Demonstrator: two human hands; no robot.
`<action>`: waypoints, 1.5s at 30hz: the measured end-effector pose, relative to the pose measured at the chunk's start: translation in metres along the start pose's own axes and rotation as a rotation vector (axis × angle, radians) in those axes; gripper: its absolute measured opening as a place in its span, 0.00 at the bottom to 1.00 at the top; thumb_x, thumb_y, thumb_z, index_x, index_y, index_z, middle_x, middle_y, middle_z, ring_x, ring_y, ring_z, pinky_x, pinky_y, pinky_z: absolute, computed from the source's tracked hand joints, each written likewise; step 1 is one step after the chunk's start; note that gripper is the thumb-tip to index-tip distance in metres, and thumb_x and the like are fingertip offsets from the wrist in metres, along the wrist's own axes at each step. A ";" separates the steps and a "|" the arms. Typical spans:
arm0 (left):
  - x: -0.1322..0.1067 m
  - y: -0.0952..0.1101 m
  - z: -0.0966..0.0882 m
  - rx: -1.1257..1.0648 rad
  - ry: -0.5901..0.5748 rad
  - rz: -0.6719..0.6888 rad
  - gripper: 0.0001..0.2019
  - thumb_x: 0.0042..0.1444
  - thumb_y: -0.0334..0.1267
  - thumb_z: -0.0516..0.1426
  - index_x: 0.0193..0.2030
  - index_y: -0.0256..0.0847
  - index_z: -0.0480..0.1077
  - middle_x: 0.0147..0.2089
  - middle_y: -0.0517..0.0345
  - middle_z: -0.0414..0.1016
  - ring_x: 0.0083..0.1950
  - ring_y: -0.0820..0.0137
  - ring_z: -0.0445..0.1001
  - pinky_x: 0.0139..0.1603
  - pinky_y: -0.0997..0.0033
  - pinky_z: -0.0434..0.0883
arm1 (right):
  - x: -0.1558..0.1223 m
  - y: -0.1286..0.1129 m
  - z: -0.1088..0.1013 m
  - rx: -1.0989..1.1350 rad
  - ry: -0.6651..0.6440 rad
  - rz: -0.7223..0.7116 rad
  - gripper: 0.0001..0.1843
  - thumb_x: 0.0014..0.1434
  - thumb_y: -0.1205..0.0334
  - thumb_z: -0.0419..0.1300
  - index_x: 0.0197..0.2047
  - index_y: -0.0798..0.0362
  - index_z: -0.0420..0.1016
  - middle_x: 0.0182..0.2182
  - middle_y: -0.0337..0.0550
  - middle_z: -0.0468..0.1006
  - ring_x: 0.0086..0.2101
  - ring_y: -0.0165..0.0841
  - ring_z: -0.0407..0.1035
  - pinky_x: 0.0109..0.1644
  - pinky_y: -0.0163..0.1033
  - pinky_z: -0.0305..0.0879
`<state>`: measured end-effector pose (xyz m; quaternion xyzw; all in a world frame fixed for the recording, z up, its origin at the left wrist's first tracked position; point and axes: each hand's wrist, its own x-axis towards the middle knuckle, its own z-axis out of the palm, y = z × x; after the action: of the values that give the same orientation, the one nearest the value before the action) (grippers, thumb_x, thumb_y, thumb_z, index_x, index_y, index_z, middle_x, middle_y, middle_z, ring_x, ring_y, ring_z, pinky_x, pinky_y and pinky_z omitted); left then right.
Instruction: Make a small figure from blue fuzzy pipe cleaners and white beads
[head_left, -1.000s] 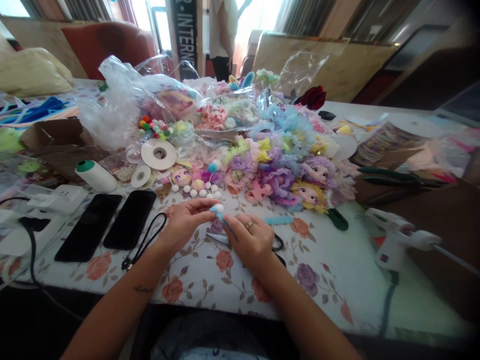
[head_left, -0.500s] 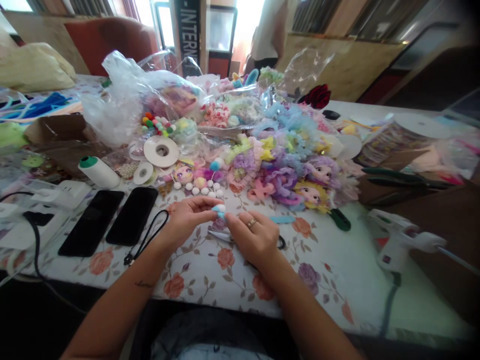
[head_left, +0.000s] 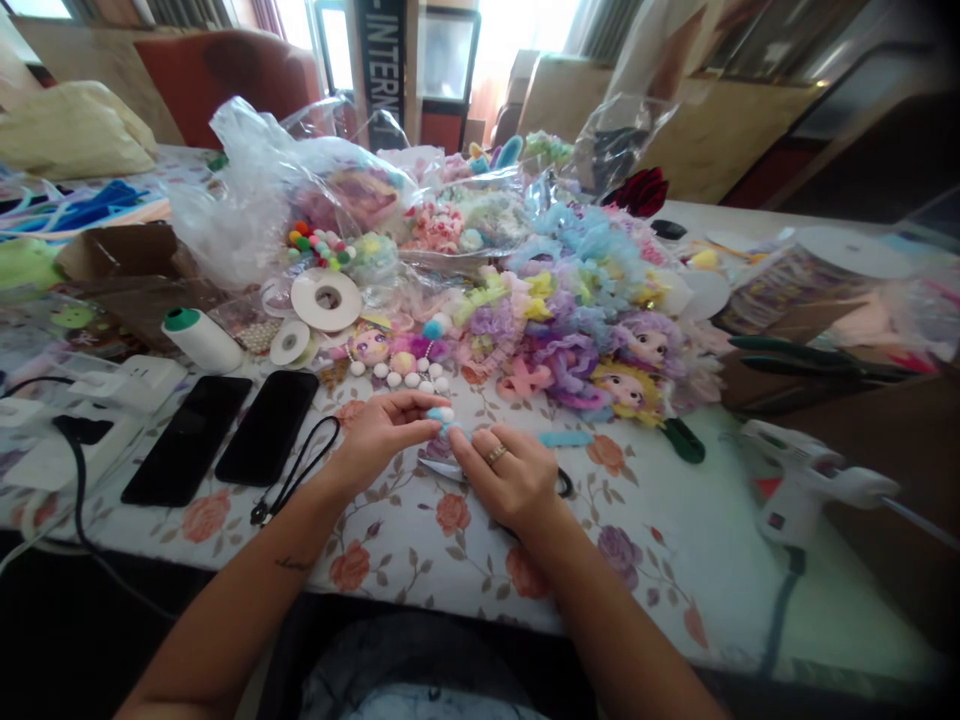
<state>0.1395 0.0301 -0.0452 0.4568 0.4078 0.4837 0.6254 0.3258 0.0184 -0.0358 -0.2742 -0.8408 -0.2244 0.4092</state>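
Note:
Between my left thumb and fingers is a small blue-and-white fluffy piece (head_left: 442, 414), like a pom-pom; my left hand (head_left: 386, 432) pinches it from the left. My right hand (head_left: 510, 475), wearing a ring, closes on the piece's lower right side with its fingertips. A light-blue fuzzy strip (head_left: 566, 438) shows beyond the right knuckles; whether it joins the piece I cannot tell. Scissors (head_left: 444, 468) lie on the table beneath my right hand, which covers their middle. Just behind the hands sits a string of white pom-poms (head_left: 395, 379) beside a doll face (head_left: 369, 345).
Two black phones (head_left: 187, 440) and a wrist strap (head_left: 304, 465) lie left, near a power strip (head_left: 97, 455) with cables. Thread (head_left: 201, 340) and a ribbon spool (head_left: 326, 300) stand behind. A heap of colourful trims (head_left: 570, 290) fills the back. A glue gun (head_left: 814, 480) is at right.
My hands keep almost the same pinch on the fluffy piece, with slight finger shifts. The view has shifted a little. In the background, a person has moved to the right.

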 end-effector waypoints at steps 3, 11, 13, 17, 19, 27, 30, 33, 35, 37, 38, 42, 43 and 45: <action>0.000 0.000 0.000 -0.005 -0.012 -0.002 0.14 0.47 0.36 0.68 0.42 0.40 0.81 0.42 0.52 0.82 0.41 0.67 0.78 0.44 0.70 0.72 | 0.000 0.000 0.001 -0.024 0.005 -0.005 0.09 0.64 0.71 0.57 0.44 0.48 0.74 0.22 0.35 0.71 0.23 0.29 0.63 0.25 0.38 0.54; -0.001 0.001 0.001 -0.014 -0.013 -0.018 0.12 0.48 0.32 0.67 0.42 0.41 0.80 0.40 0.54 0.82 0.41 0.68 0.78 0.42 0.72 0.73 | -0.005 0.000 0.006 -0.041 0.026 0.041 0.07 0.63 0.69 0.59 0.42 0.49 0.75 0.22 0.37 0.69 0.23 0.31 0.61 0.26 0.39 0.55; -0.001 0.002 0.001 0.007 -0.002 -0.015 0.13 0.47 0.32 0.67 0.42 0.39 0.80 0.40 0.53 0.82 0.41 0.66 0.78 0.42 0.70 0.74 | -0.006 -0.001 0.007 -0.026 0.012 0.067 0.07 0.64 0.69 0.57 0.41 0.47 0.75 0.21 0.36 0.68 0.23 0.31 0.61 0.26 0.38 0.54; -0.001 0.004 0.003 0.102 0.016 0.025 0.13 0.45 0.30 0.66 0.41 0.37 0.80 0.39 0.52 0.82 0.41 0.64 0.78 0.41 0.68 0.74 | -0.007 -0.002 0.007 -0.036 -0.035 0.112 0.08 0.66 0.67 0.54 0.39 0.47 0.74 0.20 0.37 0.66 0.23 0.32 0.61 0.26 0.39 0.55; -0.001 0.004 0.002 0.200 0.017 0.094 0.13 0.45 0.28 0.64 0.40 0.38 0.80 0.40 0.52 0.81 0.42 0.64 0.78 0.44 0.68 0.73 | -0.006 -0.002 0.007 -0.068 -0.064 0.106 0.09 0.66 0.67 0.54 0.37 0.47 0.73 0.20 0.37 0.67 0.23 0.32 0.61 0.27 0.39 0.55; -0.001 0.005 -0.001 0.601 -0.008 0.339 0.14 0.47 0.25 0.61 0.40 0.41 0.81 0.41 0.52 0.79 0.43 0.63 0.76 0.44 0.67 0.72 | -0.005 0.000 0.008 -0.105 -0.103 0.040 0.10 0.65 0.70 0.54 0.34 0.49 0.73 0.19 0.36 0.64 0.22 0.32 0.58 0.25 0.39 0.51; -0.002 0.008 -0.001 0.552 -0.029 0.325 0.14 0.48 0.26 0.61 0.41 0.41 0.81 0.42 0.51 0.79 0.44 0.62 0.76 0.45 0.66 0.72 | -0.005 0.000 0.007 -0.095 -0.080 0.024 0.08 0.64 0.70 0.57 0.34 0.50 0.73 0.19 0.36 0.65 0.23 0.32 0.59 0.26 0.39 0.52; -0.003 0.012 -0.001 0.476 -0.066 0.291 0.14 0.49 0.27 0.61 0.42 0.41 0.81 0.43 0.50 0.78 0.46 0.62 0.76 0.47 0.66 0.72 | -0.006 0.000 0.007 -0.087 -0.059 0.026 0.07 0.63 0.70 0.58 0.34 0.51 0.74 0.20 0.37 0.65 0.24 0.32 0.59 0.26 0.39 0.53; -0.004 0.015 -0.001 0.440 -0.089 0.275 0.12 0.51 0.29 0.62 0.43 0.40 0.81 0.45 0.49 0.77 0.47 0.62 0.76 0.47 0.66 0.72 | -0.007 0.000 0.007 -0.076 -0.057 0.037 0.07 0.64 0.69 0.58 0.34 0.50 0.75 0.20 0.37 0.66 0.24 0.32 0.59 0.27 0.39 0.54; -0.004 0.018 0.000 0.432 -0.101 0.260 0.11 0.54 0.33 0.62 0.44 0.39 0.80 0.45 0.48 0.76 0.47 0.62 0.75 0.47 0.66 0.71 | -0.007 0.000 0.007 -0.063 -0.053 0.051 0.07 0.64 0.67 0.57 0.35 0.50 0.74 0.21 0.37 0.66 0.24 0.31 0.59 0.27 0.39 0.55; -0.005 0.019 0.000 0.439 -0.103 0.253 0.10 0.55 0.35 0.62 0.43 0.38 0.80 0.45 0.48 0.76 0.46 0.62 0.75 0.46 0.66 0.71 | -0.007 0.000 0.008 -0.060 -0.042 0.056 0.07 0.65 0.67 0.57 0.35 0.51 0.74 0.21 0.37 0.67 0.24 0.31 0.59 0.27 0.38 0.55; -0.004 0.020 0.002 0.450 -0.103 0.240 0.10 0.57 0.37 0.61 0.42 0.37 0.80 0.44 0.49 0.76 0.46 0.63 0.75 0.45 0.66 0.71 | -0.008 0.000 0.009 -0.056 0.000 0.065 0.06 0.64 0.68 0.57 0.34 0.53 0.73 0.21 0.36 0.67 0.24 0.30 0.59 0.28 0.37 0.54; -0.004 0.019 0.002 0.438 -0.104 0.242 0.09 0.57 0.37 0.61 0.42 0.37 0.80 0.44 0.49 0.76 0.46 0.63 0.75 0.46 0.66 0.71 | -0.008 0.000 0.010 -0.057 0.000 0.068 0.06 0.64 0.68 0.57 0.34 0.54 0.73 0.21 0.36 0.67 0.24 0.30 0.59 0.28 0.37 0.54; -0.003 0.016 0.001 0.409 -0.102 0.242 0.09 0.56 0.35 0.62 0.43 0.37 0.80 0.45 0.49 0.76 0.47 0.63 0.75 0.47 0.65 0.71 | -0.008 0.000 0.010 -0.061 -0.008 0.075 0.08 0.64 0.68 0.58 0.32 0.54 0.73 0.21 0.36 0.67 0.24 0.30 0.59 0.28 0.37 0.54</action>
<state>0.1365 0.0288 -0.0290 0.6433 0.4074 0.4387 0.4772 0.3241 0.0217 -0.0475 -0.3189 -0.8243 -0.2335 0.4054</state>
